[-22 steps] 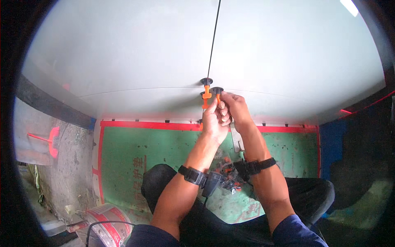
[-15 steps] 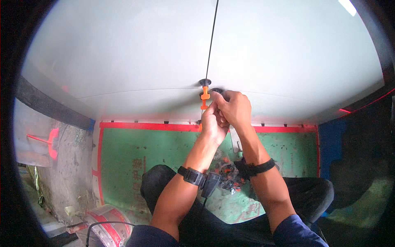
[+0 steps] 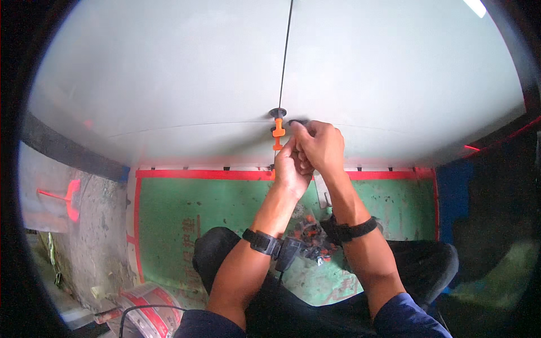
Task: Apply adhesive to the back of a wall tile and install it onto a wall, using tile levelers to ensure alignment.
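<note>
My right hand [image 3: 325, 146] and my left hand [image 3: 293, 172] meet close to the pale tiled wall [image 3: 186, 67], fingers pinched together at a tile leveler. Only its black round base [image 3: 295, 121] shows, against the horizontal joint; my fingers hide the rest. Just to the left, an orange tile leveler [image 3: 278, 127] with a black disc sits where the vertical joint crosses the horizontal one. Below it, another orange leveler [image 3: 277, 144] stands in the vertical joint, partly overlapped.
Between my legs lies a heap of black and orange levelers [image 3: 313, 236] on a green floor sheet [image 3: 169, 211] edged with red tape. A flat metal tool [image 3: 323, 193] shows behind my right wrist. A red-and-white bag [image 3: 147, 310] and a red-pink T-shaped tool [image 3: 73, 200] are at left.
Both hands stay at the same place on the joint, with the right fingers shifted very slightly. The view has moved a little; nothing was let go.
</note>
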Demonstrator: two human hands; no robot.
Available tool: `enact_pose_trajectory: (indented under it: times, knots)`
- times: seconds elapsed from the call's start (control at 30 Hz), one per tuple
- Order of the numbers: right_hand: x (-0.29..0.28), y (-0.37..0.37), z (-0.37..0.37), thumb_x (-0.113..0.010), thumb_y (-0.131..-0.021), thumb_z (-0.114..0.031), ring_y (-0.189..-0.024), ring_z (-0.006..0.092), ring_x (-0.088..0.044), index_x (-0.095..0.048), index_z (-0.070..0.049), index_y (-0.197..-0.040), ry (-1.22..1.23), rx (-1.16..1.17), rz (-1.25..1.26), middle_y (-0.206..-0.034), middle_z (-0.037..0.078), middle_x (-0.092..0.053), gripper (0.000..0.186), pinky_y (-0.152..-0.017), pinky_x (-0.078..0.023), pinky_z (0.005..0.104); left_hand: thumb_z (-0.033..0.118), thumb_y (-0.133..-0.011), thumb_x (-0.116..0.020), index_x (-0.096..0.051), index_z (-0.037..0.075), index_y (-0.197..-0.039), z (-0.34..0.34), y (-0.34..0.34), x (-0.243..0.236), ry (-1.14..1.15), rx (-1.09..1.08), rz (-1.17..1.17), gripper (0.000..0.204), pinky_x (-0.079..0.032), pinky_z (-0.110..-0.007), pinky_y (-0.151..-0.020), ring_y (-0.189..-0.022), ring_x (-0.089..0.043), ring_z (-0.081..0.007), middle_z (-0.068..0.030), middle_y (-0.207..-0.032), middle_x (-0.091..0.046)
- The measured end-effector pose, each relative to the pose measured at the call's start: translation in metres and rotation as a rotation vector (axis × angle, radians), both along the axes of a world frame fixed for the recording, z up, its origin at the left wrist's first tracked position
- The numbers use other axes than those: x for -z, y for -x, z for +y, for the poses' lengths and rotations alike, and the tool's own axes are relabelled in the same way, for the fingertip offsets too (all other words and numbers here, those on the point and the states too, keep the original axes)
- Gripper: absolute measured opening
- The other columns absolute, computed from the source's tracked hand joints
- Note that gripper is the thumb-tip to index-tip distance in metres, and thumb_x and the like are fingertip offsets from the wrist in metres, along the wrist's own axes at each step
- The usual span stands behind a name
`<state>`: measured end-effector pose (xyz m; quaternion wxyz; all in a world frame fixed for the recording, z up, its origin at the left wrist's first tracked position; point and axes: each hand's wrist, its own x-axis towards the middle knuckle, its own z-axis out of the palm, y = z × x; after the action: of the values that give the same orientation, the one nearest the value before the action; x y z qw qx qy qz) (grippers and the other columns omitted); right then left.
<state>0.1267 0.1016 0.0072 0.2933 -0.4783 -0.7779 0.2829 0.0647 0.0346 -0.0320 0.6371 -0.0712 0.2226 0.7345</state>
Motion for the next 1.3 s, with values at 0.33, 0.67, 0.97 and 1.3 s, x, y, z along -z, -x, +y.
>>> enact_pose_trajectory:
  times: [0.33, 0.67, 0.97, 1.3]
  knots:
    - [0.009, -0.008, 0.005, -0.058, -0.093, -0.033, -0.051, 0.0259, -0.063, -0.068, -0.001, -0.071, 0.724, -0.101, 0.415, -0.057, 0.011, -0.063, 0.04, -0.057, -0.053, 0.0409, 0.039, -0.103, -0.046, -0.05, 0.021, -0.076, -0.002, 0.002, 0.005, -0.128, 0.022, 0.054, 0.033, -0.03, -0.022, -0.043, -0.049, -0.038, -0.0054, 0.0094, -0.062, -0.043]
    - [-0.024, 0.012, 0.008, -0.062, -0.088, -0.045, -0.065, 0.0379, -0.069, -0.072, -0.003, -0.072, -0.046, -0.097, -0.405, -0.069, 0.02, -0.068, 0.046, -0.064, -0.056, 0.0461, 0.037, -0.104, -0.044, -0.048, 0.02, -0.077, 0.003, -0.002, -0.003, 0.049, -0.014, -0.011, 0.032, -0.031, -0.022, -0.045, -0.049, -0.037, -0.006, 0.0083, -0.063, -0.041]
    - [0.008, -0.002, 0.009, -0.043, -0.101, -0.033, -0.04, 0.0154, -0.053, -0.068, -0.001, -0.084, 0.956, -0.228, 0.556, -0.059, 0.007, -0.06, 0.045, -0.037, -0.047, 0.0274, 0.035, -0.106, -0.041, -0.048, 0.018, -0.077, 0.0, 0.004, 0.015, -0.287, 0.044, -0.08, 0.035, -0.033, -0.023, -0.045, -0.047, -0.038, -0.0069, 0.0065, -0.06, -0.044]
    - [0.014, -0.007, 0.013, -0.043, -0.102, -0.035, -0.044, 0.0167, -0.056, -0.069, 0.0, -0.089, 0.896, -0.229, 0.581, -0.062, 0.007, -0.062, 0.046, -0.04, -0.047, 0.0289, 0.039, -0.106, -0.043, -0.051, 0.017, -0.082, 0.002, 0.003, 0.016, -0.189, 0.031, -0.016, 0.034, -0.032, -0.023, -0.046, -0.051, -0.04, -0.0076, 0.0057, -0.064, -0.046]
